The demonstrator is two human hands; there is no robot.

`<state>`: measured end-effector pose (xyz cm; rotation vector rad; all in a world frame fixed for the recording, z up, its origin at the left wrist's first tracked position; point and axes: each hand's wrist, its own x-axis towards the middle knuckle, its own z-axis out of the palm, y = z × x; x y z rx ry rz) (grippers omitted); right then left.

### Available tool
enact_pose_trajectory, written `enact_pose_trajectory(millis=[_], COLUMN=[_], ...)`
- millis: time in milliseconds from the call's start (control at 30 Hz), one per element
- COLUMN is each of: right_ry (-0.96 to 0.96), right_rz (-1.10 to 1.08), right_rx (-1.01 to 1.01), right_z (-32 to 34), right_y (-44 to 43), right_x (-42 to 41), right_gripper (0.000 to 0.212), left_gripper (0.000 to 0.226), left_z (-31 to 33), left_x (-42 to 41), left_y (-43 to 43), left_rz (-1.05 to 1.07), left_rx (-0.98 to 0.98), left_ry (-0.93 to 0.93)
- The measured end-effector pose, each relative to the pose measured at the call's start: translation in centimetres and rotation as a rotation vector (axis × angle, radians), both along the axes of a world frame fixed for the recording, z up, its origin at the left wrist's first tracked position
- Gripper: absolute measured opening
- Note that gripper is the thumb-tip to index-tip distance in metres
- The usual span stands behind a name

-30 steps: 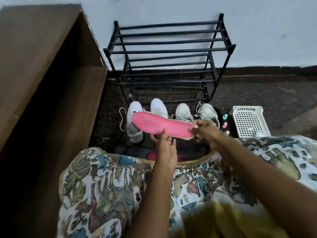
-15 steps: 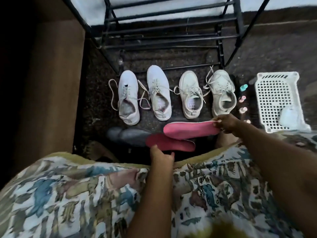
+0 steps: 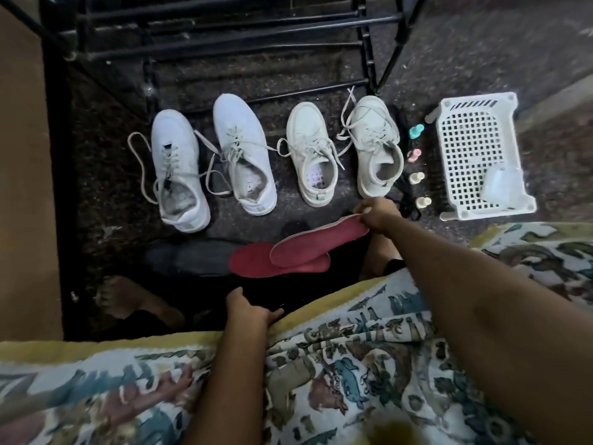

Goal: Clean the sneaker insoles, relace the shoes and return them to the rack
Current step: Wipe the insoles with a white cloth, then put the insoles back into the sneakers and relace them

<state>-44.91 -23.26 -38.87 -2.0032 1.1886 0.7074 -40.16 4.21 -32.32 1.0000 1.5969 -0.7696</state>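
Below the sneakers (image 3: pixel 244 149), R hand (image 3: pixel 378 213) pinches a pink insole (image 3: pixel 321 242) over its twin (image 3: pixel 253 266): cleaning stage, prob. L hand (image 3: pixel 248 309) fingers hidden, can't tell. Next: refit insoles, relace.

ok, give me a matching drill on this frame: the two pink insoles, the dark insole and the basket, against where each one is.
Things:
1 top pink insole
2 bottom pink insole
3 dark insole
4 basket

Places:
A farthest right
B pinched at one end by the right hand
C left of both pink ones
D partly covered by the other pink one

Pairs: 1-B, 2-D, 3-C, 4-A
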Motion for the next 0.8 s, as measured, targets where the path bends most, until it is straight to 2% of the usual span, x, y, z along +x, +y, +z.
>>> enact_pose_trajectory(millis=[133, 200, 267, 300, 333, 400, 433, 500, 533, 600, 667, 700, 767, 800], right_ry=[-0.110, -0.227, -0.358, -0.419, -0.400, -0.335, -0.321, -0.358, -0.404, -0.299, -0.119, -0.086, 0.099, 0.132], right_rz=[0.080, 0.104, -0.002, -0.104, -0.235, -0.597, -0.799, -1.160, -1.142, -0.830, -0.632, -0.589, -0.380, -0.357], right_rx=[-0.070, -0.215, -0.362, -0.465, -0.558, -0.658, -0.657, -0.435, -0.383, -0.337, -0.626, -0.515, -0.643, -0.722], right_z=[0.3, 0.6, 1.3, 1.6, 2.2, 3.2, 3.1, 1.9, 0.0, -2.9, -7.9, -8.1, -8.1, -8.3], right_y=[-0.4, -0.8, -1.1, -1.1, -1.8, -3.9, -6.5, -9.1, -9.5, -6.4, -3.9, -2.3, -2.4, -1.2], right_x=[-0.9, -1.8, -2.6, -2.9, -2.7, -2.4, -2.9, -4.1, -4.6, -5.7, -5.4, -5.6, -5.8, -6.4], right_gripper=[0.017, 0.041, 0.058, 0.059, 0.055, 0.035, 0.030, 0.027, 0.024, 0.023, 0.026, 0.026, 0.023, 0.022], left_gripper=[0.046, 0.047, 0.048, 0.049, 0.050, 0.051, 0.051, 0.052, 0.053, 0.054, 0.055, 0.055, 0.053, 0.051], left_z=[0.1, 0.2, 0.2, 0.1, 0.1, -0.2, -0.4, -0.7, -0.9, -1.0, -1.1, -1.2, -1.2, -1.3], left_x=[0.1, 0.0, 0.1, 0.1, 0.2, 0.3, 0.3, 0.4, 0.5, 0.7, 0.6, 0.5, 0.4, 0.4], left_y=[-0.1, -0.2, 0.0, 0.2, 0.4, 1.0, 1.4, 2.2, 2.4, 2.8, 3.0, 3.0, 3.2, 3.2], left_rz=[-0.025, -0.036, -0.045, -0.048, -0.055, -0.070, -0.078, -0.095, -0.104, -0.111, -0.105, -0.104, -0.093, -0.092], left_rx=[0.009, 0.028, 0.046, 0.051, 0.059, 0.084, 0.097, 0.125, 0.141, 0.160, 0.166, 0.171, 0.186, 0.187], left_ry=[-0.022, -0.040, -0.053, -0.059, -0.065, -0.072, -0.075, -0.078, -0.076, -0.070, -0.062, -0.063, -0.069, -0.071])
